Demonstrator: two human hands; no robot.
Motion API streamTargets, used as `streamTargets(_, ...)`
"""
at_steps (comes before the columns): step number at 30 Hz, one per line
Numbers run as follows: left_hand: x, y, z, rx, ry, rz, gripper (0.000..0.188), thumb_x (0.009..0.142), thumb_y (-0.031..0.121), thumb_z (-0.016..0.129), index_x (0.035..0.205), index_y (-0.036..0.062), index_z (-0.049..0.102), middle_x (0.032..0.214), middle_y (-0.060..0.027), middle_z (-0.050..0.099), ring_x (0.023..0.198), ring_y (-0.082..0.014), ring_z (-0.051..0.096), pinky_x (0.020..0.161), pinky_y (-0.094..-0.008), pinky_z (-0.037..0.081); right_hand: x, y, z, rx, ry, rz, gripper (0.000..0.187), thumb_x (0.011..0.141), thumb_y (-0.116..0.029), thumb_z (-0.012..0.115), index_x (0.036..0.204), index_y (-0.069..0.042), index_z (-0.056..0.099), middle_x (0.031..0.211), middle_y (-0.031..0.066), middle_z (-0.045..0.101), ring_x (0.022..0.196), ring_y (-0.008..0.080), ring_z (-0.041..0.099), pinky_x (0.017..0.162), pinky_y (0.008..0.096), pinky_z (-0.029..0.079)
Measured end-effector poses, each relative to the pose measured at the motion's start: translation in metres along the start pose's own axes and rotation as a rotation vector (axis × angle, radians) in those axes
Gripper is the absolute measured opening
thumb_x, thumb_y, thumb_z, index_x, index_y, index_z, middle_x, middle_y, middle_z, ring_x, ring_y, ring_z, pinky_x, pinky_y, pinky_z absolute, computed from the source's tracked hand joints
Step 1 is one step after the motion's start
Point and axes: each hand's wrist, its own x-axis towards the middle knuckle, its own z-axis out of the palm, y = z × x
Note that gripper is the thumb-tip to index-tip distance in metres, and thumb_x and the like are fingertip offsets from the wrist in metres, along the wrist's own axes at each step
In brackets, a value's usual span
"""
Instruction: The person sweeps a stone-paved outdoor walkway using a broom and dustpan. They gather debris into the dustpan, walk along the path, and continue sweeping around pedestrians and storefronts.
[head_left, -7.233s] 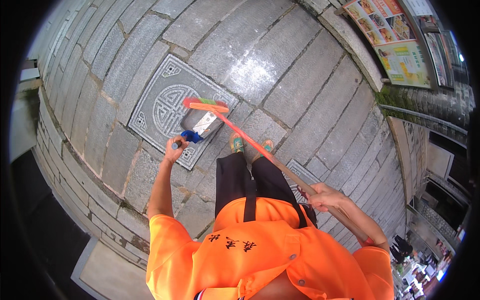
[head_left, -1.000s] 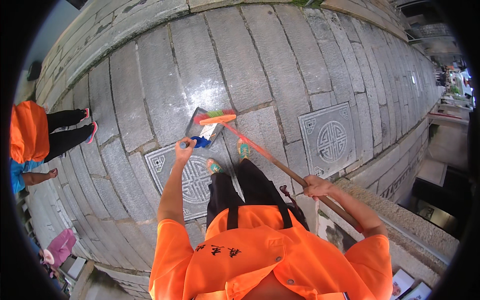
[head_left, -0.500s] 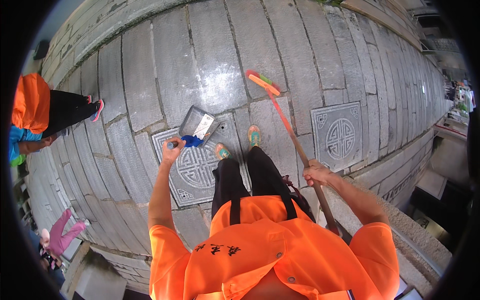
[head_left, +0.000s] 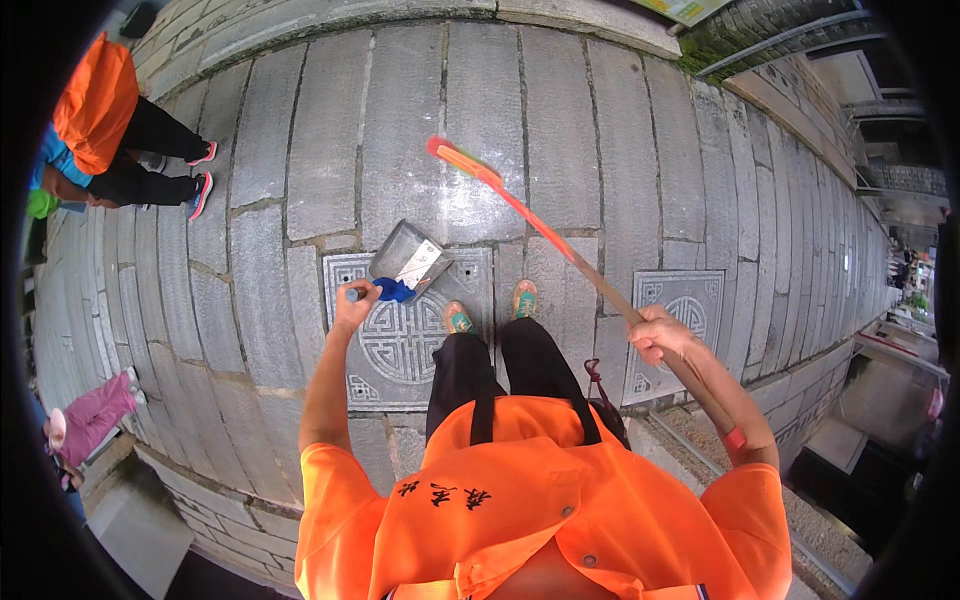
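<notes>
My left hand [head_left: 354, 304] is closed around the upright handle of a long-handled dustpan [head_left: 389, 258]. Its grey pan holds a pale flat piece with dark marks [head_left: 419, 262], and a blue cloth or bag [head_left: 396, 290] hangs beside my fingers, partly over the pan. On the right, my right hand [head_left: 662, 333] grips the wooden shaft of a broom [head_left: 610, 292]. The shaft turns red-orange toward the broom head [head_left: 463, 160], which points away to the far left and looks raised off the ground. Its bristles are blurred. The handle's top end lies along my right forearm.
Grey stone slabs [head_left: 400, 120] pave the ground, with carved square panels [head_left: 440, 365] near my feet. A person in orange [head_left: 95, 105] stands at the far left with another close by. Someone in pink trousers [head_left: 98, 415] is lower left. A stone ledge [head_left: 700, 480] runs along the right.
The broom head has swung to the left and away from my feet. My right hand has moved slightly right and up. The dustpan stays near the carved panel; the view has shifted.
</notes>
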Motion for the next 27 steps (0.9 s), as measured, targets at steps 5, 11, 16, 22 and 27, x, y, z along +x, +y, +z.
streamTargets(5,-0.004,0.014,-0.014,0.06,0.068,-0.186,0.015,0.072,0.012,0.067,0.064,0.0012,0.059,0.057,-0.0009,0.055,0.055,-0.006,0.045,0.049,-0.0248,0.036,0.116,-0.061,-0.016,-0.254,0.172,-0.006,0.012,0.069,-0.001,0.053,0.069,-0.004,0.041,0.052,0.0037,0.044,0.038,0.0114,0.044,0.032,0.0283,0.034)
streamTargets(11,0.003,-0.053,0.008,-0.075,0.274,-0.122,0.021,0.07,0.016,0.07,0.064,0.0007,0.057,0.055,0.0009,0.049,0.054,-0.0067,0.04,0.05,-0.0257,0.037,0.138,0.01,0.09,-0.67,0.011,0.042,0.011,0.07,-0.007,0.053,0.063,-0.003,0.044,0.05,0.0043,0.046,0.037,0.013,0.047,0.032,0.0264,0.03)
streamTargets(16,0.005,-0.038,-0.006,-0.149,0.333,-0.171,0.022,0.072,0.016,0.07,0.063,0.0011,0.057,0.054,0.001,0.049,0.052,-0.0072,0.045,0.049,-0.0259,0.04,0.043,-0.01,0.09,-0.416,-0.234,0.157,0.006,0.069,-0.004,0.052,0.067,-0.001,0.047,0.048,0.0023,0.043,0.035,0.0101,0.041,0.032,0.026,0.029)
streamTargets(22,-0.015,-0.019,-0.034,-0.28,0.366,-0.195,0.022,0.077,0.016,0.066,0.063,0.0031,0.055,0.052,0.0005,0.049,0.046,-0.0068,0.045,0.042,-0.0232,0.036,0.061,-0.098,0.067,-0.538,-0.186,-0.059,0.009,0.068,-0.005,0.052,0.064,-0.002,0.044,0.048,0.0021,0.043,0.034,0.01,0.041,0.032,0.0261,0.029)
streamTargets(27,-0.021,0.0,-0.044,-0.407,0.449,-0.242,0.021,0.08,0.017,0.062,0.065,0.0065,0.053,0.053,-0.0019,0.049,0.045,-0.0095,0.046,0.044,-0.0238,0.036,0.188,-0.235,0.087,-0.874,-0.017,-0.247,0.015,0.069,-0.004,0.051,0.057,-0.002,0.042,0.048,0.0036,0.045,0.036,0.0112,0.045,0.031,0.0262,0.034)
